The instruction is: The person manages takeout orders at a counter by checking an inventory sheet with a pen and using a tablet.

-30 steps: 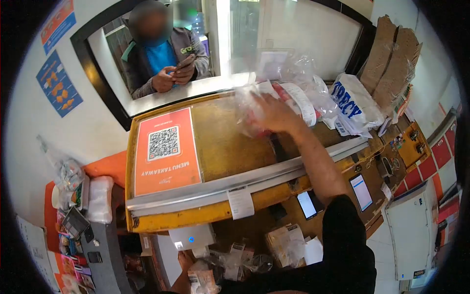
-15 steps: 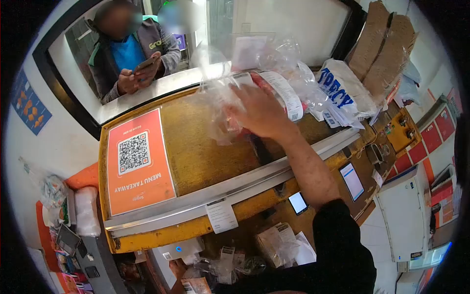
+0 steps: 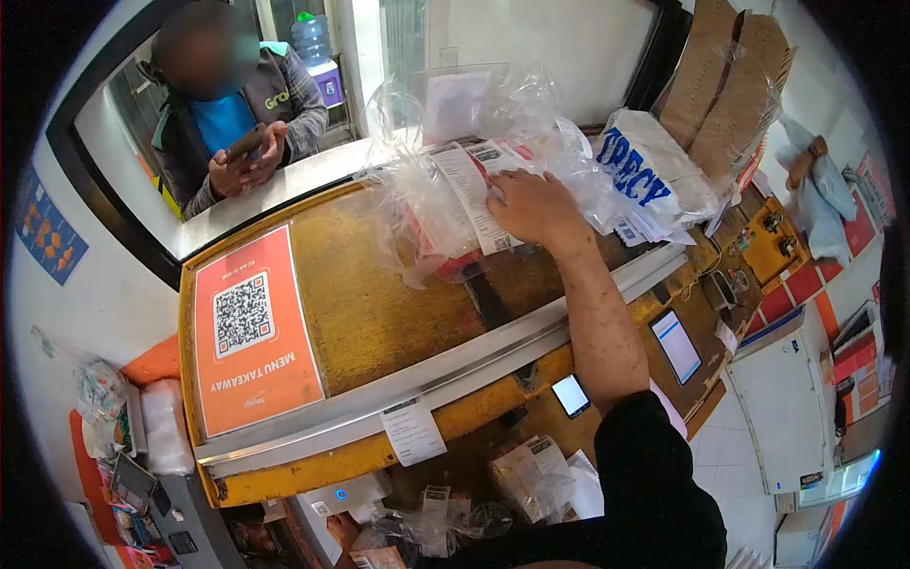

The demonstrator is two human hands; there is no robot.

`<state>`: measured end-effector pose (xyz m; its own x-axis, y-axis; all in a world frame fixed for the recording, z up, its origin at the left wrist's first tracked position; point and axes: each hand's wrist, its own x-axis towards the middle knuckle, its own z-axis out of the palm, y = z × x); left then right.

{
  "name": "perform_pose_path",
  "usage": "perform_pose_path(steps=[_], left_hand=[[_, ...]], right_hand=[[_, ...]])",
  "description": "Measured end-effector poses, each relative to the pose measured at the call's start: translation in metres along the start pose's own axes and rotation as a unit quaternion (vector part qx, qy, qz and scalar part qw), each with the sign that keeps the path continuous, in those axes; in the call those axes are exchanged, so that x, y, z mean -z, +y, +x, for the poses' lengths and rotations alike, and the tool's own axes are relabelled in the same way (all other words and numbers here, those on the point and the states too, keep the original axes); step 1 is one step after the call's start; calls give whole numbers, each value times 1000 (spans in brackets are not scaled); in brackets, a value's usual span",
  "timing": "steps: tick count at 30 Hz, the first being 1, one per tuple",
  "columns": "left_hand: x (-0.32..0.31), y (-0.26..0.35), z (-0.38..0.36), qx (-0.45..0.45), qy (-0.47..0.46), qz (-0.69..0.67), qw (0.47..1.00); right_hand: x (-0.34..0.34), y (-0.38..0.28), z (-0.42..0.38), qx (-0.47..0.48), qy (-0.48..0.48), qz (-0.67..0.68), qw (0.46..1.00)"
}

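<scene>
My right hand (image 3: pixel 540 207) reaches across the yellow counter, fingers spread and slightly bent, on top of clear plastic bags with red contents. A long printed receipt (image 3: pixel 469 194) lies beside my thumb, over the left clear plastic bag (image 3: pixel 403 223). Further bunched clear plastic (image 3: pixel 536 95) rises behind my fingers. At the bottom edge, part of my left hand (image 3: pixel 343 533) shows beside a white box-shaped device (image 3: pixel 341 495) with a blue light; its fingers are mostly hidden. An orange-and-white packet (image 3: pixel 379 558) is close to it.
Across the window ledge a person (image 3: pixel 246 123) holds a phone (image 3: pixel 246 142). An orange QR menu sheet (image 3: pixel 254 332) lies on the counter's left. Two lit phones (image 3: pixel 571 395) are on the lower shelf. A white bag with blue letters (image 3: pixel 654 171) and cardboard (image 3: pixel 725 85) stand at right.
My right hand has moved right, off the left plastic bag. The long receipt has shifted left, now beside my thumb. The view has turned slightly, and a hand with a grey bag appears at far right.
</scene>
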<state>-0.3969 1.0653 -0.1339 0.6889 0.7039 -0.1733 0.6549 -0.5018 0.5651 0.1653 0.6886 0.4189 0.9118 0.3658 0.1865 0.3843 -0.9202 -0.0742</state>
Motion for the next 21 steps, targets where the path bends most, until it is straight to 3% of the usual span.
perform_pose_path(steps=[1,3,4,6,9,10,12,13,14,15,16,17,18,19,20,21], left_hand=[[-9,-7,0,0,0,0,1000],[-43,-22,-1,-165,142,211,953],[-30,-18,-2,-164,140,211,953],[1,6,-3,18,10,-10,1000],[46,73,-14,-46,-54,48,996],[32,48,-10,-46,-54,49,996],[-8,-6,1,99,5,-64,993],[-20,-22,2,99,5,-64,993],[-22,-19,1,-113,134,128,976],[-22,-16,2,-314,250,308,862],[-15,-12,4,-316,251,308,862],[-2,-4,4,-196,92,226,950],[11,3,-1,-61,-75,134,986],[14,14,-3,-50,-85,143,985],[13,13,-3,-42,-50,87,994],[10,10,-4,-34,-13,31,999]], right_hand=[[0,0,0,4,6,-3,1000],[-4,3,4,8,8,-11,1000],[-5,5,5,12,11,-20,1000],[-4,4,6,14,18,-21,1000],[-3,2,5,16,30,-19,999],[-3,1,4,16,36,-18,999],[-7,4,5,24,49,-26,998],[-8,6,5,32,62,-35,997],[-7,5,4,31,63,-35,997],[-4,5,3,32,52,-26,998],[0,5,1,32,41,-16,999],[6,6,3,31,41,-15,999],[11,9,9,25,40,3,999],[10,14,14,20,28,23,999],[-9,33,29,-6,184,111,977],[22,29,14,41,284,130,949]])
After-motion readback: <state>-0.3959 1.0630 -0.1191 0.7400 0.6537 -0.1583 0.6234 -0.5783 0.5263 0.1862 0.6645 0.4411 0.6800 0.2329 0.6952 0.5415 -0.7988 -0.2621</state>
